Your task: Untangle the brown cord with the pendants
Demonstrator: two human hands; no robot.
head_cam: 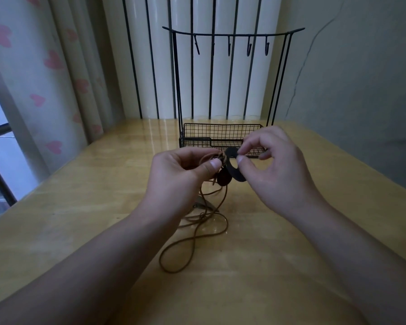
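Thin brown limp cord [198, 233] trails toward the table's near edge; left hand [185, 174] pinches its tangle, right hand [272, 170] pinches the black ring pendant [235, 172]; light, likely best held beside the knot.

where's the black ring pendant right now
In the head view, the black ring-shaped pendant is held up at centre frame, pinched by the right hand, just in front of the black wire basket stand.

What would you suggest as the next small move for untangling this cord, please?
Probably ease the black ring to the right, away from the left hand. The right hand pinches the ring, the left holds the bunched brown cord beside it, and a dark oval pendant hangs just below, so a gentle pull should show where the cord crosses.
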